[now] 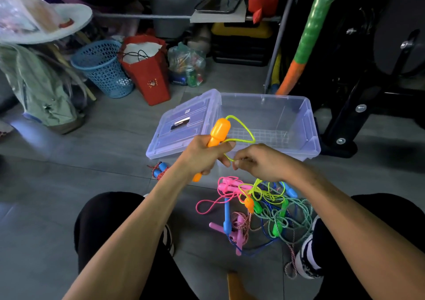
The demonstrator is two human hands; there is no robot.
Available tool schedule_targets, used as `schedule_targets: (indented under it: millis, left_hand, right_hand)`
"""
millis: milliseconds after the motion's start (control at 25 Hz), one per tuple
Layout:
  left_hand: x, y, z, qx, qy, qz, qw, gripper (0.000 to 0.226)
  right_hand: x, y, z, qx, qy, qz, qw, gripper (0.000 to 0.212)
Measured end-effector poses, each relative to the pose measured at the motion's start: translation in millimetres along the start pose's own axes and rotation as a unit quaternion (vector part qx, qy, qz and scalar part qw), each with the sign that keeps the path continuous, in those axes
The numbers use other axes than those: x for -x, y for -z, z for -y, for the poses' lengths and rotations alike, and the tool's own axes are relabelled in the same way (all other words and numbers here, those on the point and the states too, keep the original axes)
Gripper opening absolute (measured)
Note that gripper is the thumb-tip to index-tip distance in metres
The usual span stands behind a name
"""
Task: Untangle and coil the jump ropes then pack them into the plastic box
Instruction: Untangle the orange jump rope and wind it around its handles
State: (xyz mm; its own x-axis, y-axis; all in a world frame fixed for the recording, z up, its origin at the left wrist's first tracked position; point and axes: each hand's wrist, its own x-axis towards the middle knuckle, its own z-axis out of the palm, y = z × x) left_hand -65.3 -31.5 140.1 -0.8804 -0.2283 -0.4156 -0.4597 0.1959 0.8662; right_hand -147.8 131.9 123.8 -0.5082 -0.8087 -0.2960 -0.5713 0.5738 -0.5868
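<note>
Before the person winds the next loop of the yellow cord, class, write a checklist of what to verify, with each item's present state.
1. Left hand grips the orange handle: ok.
2. Right hand pinches the yellow cord: ok.
3. Yellow cord free of the tangled pile: not ok, it runs down into it.
4. Plastic box open, lid off beside it: ok.
5. Second orange handle freed: not ok, it lies in the pile.
6. Cord free of knots: cannot tell.
</note>
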Motion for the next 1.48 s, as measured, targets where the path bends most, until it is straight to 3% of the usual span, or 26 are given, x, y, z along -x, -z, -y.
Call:
schedule_targets:
  millis: [120,320,400,520,640,720,800,880,960,1080,1120,1200,1360,1400,1480]
  left_hand:
    - [-5,2,1,-0.017,0.008,0.016,1.0,0.029]
    - [-10,8,-2,0.126,-0.025,-0.042,0.991,0.03]
    - [-13,11,-1,0.221,-0.016,-0.083,0.972,0.026]
    - [-20,24,4,0.353,0.017,-0.149,0.924,0.019]
    - [-20,26,13,0.269,0.083,-0.165,0.945,0.007]
    - [-17,21,15,0.134,0.119,-0.161,0.971,0.015]
    - [-12,18,14,0.013,0.106,-0.206,0.973,0.027]
    - [-8,16,10,0.027,0.039,-0.219,0.975,0.029]
    - [-1,9,3,0.035,-0.031,-0.16,0.986,0.023]
    - [4,-6,0,-0.059,-0.047,-0.065,0.995,0.029]
    - [2,-9,0,-0.053,-0.04,-0.053,0.996,0.034]
    - [-5,-9,2,0.066,-0.034,-0.09,0.993,0.036]
    - [-19,16,5,0.284,-0.008,-0.218,0.934,0.022]
    - [-22,23,8,0.282,0.018,-0.223,0.933,0.018]
    - [-24,26,14,0.117,0.068,-0.201,0.97,0.01]
  right_hand:
    - [0,9,0,-0.03,-0.014,-0.032,0.999,0.02]
    - [3,18,-8,-0.164,-0.023,-0.088,0.982,0.016]
    - [1,15,-16,-0.104,-0.029,-0.075,0.991,0.017]
    - [1,9,-26,-0.019,-0.059,0.011,0.998,0.024]
    - [3,14,-22,-0.029,-0.037,-0.066,0.997,0.024]
    - [4,20,-15,-0.045,-0.004,-0.145,0.988,0.023]
    - [6,24,-12,-0.053,0.0,-0.163,0.985,0.023]
    - [5,21,-13,-0.031,-0.009,-0.142,0.989,0.022]
    - [2,16,-10,-0.011,-0.004,-0.116,0.993,0.022]
    - [1,12,-1,-0.045,0.018,-0.115,0.992,0.021]
    - [2,13,1,-0.061,0.02,-0.123,0.99,0.022]
    - [4,13,0,-0.101,0.009,-0.131,0.986,0.026]
    - [10,14,-25,-0.076,-0.058,-0.092,0.991,0.03]
    - [11,15,-30,-0.047,-0.071,-0.074,0.994,0.03]
    - [13,15,-34,-0.03,-0.078,-0.072,0.994,0.031]
